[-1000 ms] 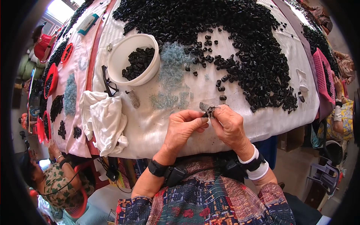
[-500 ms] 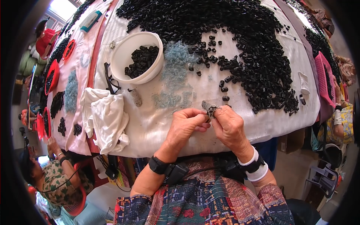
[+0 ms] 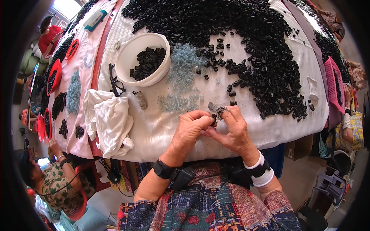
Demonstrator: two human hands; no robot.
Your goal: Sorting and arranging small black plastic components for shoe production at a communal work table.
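Note:
Over the near part of the cloth-covered table, my left hand (image 3: pixel 189 129) pinches a small black tube-shaped part (image 3: pixel 214 119) between thumb and fingers. Close beside it is my right hand (image 3: pixel 231 130), with a frayed grey scrap (image 3: pixel 218 109) at its forefinger tip; how the scrap is held is partly hidden. The right thumb reaches down to the left fingers. Just beyond lie a loose black part (image 3: pixel 233 102) and a spread of small clear bluish pieces (image 3: pixel 179 102).
A white bowl (image 3: pixel 120 57) of black parts stands left, near a crumpled white cloth (image 3: pixel 110 119) and a grey mesh-like bundle (image 3: pixel 142 101). A large heap of black parts (image 3: pixel 277 69) covers the far and right side. Co-workers sit on both sides.
My right thumb has moved off the grey scrap, down toward my left fingers. The black part in my left hand shows more clearly. A person in red at far left has shifted.

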